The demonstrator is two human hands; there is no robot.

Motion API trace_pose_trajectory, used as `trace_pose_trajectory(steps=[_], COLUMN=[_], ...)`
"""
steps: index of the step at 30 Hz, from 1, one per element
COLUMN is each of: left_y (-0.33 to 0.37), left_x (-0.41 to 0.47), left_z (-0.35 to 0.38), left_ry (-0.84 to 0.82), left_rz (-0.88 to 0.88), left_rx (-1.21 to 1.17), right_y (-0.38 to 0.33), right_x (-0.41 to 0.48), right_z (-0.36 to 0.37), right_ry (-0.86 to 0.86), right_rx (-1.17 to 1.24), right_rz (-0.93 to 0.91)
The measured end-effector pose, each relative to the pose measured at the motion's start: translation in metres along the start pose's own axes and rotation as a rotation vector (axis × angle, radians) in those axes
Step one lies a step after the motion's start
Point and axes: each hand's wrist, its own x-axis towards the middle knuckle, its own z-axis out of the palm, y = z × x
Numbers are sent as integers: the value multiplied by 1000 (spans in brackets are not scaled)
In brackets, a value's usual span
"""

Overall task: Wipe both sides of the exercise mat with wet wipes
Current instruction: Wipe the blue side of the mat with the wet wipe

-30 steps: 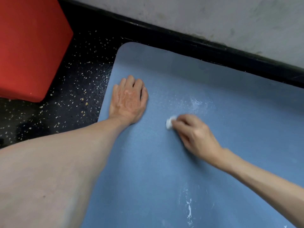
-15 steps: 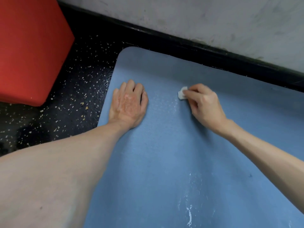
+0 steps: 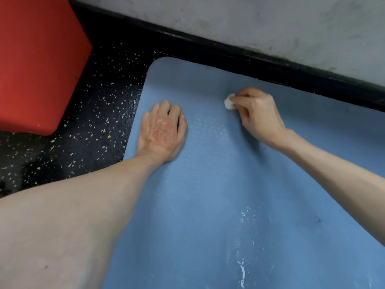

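While right hand [image 3: 260, 115] pinches wipe [image 3: 229, 103] | blue mat [image 3: 208, 184] flat (white streaks [image 3: 242, 270])

Wipe [image 3: 229, 103] probably mostly inside right hand [image 3: 260, 116]; mat [image 3: 208, 195] beyond lower and right edges.

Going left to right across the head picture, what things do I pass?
Red block → speckled floor → left hand → wet wipe → right hand.
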Motion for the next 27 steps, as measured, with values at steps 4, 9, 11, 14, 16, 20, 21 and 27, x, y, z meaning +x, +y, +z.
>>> trace_pose_trajectory(steps=[4, 9, 11, 14, 16, 20, 21, 27], left_y=[-1, -1, 1, 1, 0, 0, 0, -2], left_x=[0, 1, 0, 0, 0, 0, 0, -1], left_z=[1, 1, 0, 0, 1, 1, 1, 3], left_ry=[7, 4, 0, 6, 11, 22, 25, 37], left_rz=[-8, -5, 5, 8, 11, 19, 20, 30], left_rx=[-12, 3, 4, -3, 2, 5, 3, -1], right_y=[-13, -67, -61, -49, -61, -95, -96, -85], right_x=[-9, -106, -105, -86, -97, -156, -161, -145], right_z=[7, 1, 2, 10, 14, 9, 7, 13], right_ry=[65, -113, -143, -21, -7, -144, -181, -68], right_rx=[-14, 153, 150, 90, 102, 219, 240, 155], right_rz=[87, -32, -37, 76, 88, -7, -28, 72])
